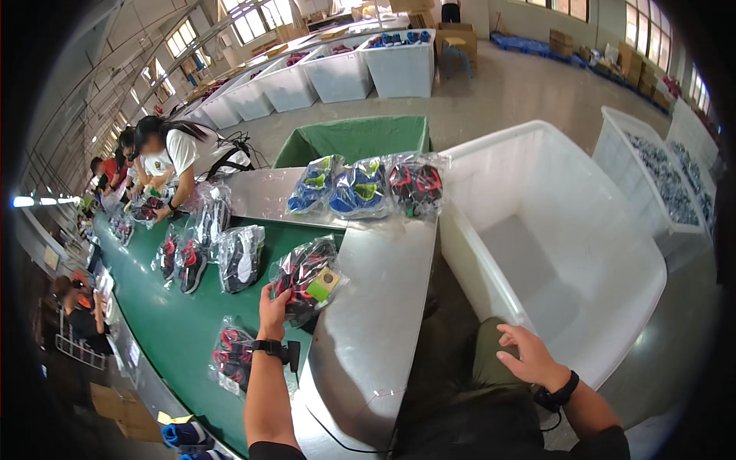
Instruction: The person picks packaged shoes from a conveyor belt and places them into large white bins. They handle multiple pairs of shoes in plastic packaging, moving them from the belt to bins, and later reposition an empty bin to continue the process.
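Note:
My left hand [274, 310] is closed on a clear-bagged pair of black and red shoes [301, 267] at the belt's right edge. A green and brown tag [323, 284] shows on the front of this bag. Over my right knee, beside the wall of the large white bin [498, 287], my right hand [529, 357] hangs with thumb and fingers apart, holding nothing. Nearest the held pair on the green belt [172, 322] are a bagged pair with white soles [241, 259] and a black and red bagged pair [233, 356].
Bagged blue pairs [359, 188] and a black and red pair [415, 185] line the metal table [376, 284]. Behind stands a green bin [353, 136]. Co-workers [184, 153] handle bagged shoes farther up the belt. White bins [399, 69] stand along the back, others [652, 180] at right.

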Available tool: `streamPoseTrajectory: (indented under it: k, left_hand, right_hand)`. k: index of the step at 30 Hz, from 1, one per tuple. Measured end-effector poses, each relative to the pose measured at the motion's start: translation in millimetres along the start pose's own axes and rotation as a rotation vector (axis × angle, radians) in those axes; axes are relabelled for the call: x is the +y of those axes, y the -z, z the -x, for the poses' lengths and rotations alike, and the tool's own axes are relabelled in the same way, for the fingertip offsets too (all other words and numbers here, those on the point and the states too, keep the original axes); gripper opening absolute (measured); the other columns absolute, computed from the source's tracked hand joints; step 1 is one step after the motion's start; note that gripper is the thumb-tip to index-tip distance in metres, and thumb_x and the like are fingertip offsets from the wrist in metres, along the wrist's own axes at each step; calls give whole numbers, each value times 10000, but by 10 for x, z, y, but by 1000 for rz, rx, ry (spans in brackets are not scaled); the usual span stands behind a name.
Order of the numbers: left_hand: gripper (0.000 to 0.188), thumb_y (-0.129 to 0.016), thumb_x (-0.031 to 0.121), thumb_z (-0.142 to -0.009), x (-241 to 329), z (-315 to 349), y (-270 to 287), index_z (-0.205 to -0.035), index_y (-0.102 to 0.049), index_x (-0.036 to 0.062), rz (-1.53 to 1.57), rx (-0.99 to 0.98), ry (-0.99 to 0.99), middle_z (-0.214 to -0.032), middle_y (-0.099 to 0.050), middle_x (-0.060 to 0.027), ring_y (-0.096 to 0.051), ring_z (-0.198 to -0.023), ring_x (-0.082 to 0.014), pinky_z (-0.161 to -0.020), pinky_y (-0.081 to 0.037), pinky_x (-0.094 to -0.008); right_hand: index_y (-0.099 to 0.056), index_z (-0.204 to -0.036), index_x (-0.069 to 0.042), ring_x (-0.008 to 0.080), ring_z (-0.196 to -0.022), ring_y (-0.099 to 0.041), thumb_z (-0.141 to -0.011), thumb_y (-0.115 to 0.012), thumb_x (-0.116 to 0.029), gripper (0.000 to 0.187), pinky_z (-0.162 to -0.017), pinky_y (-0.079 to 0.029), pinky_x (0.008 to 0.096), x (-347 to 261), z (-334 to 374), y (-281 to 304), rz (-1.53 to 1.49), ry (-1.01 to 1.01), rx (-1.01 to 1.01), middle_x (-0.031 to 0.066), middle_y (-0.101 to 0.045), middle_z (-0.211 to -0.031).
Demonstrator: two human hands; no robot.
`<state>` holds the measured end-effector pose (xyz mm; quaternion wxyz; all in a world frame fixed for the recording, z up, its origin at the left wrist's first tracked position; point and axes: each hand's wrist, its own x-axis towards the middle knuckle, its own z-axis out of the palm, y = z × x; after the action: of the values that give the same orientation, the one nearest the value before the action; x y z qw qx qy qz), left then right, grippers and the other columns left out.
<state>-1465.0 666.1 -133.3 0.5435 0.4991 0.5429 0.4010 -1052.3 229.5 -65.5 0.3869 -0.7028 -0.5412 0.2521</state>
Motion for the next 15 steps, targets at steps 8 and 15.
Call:
streamPoseTrajectory:
  k: [8, 15]
  left_hand:
    - [137, -606, 176, -925, 414, 691, -212, -900, -682, 66, 596, 32, 304, -844, -736, -63, -724, -750, -244, -773, -617, -402]
    - [464, -556, 114, -911, 376, 1850, -663, -1374, -545, 84, 622, -39, 255, -1215, -688, -81, -709, -1014, -205, -818, -601, -336]
  right_hand:
    - [-577, -1342, -23, 221, -890, -670, -921, -725, -97, 453, -825, -551, 336, -283, -502, -341, -217, 106, -177, 93, -668, -1003]
    - [-516, -1394, 11, 144, -943, -672, -985, -698, -144, 474, -798, -570, 293, -538, -844, -576, -532, 13, -311, 84, -676, -1061]
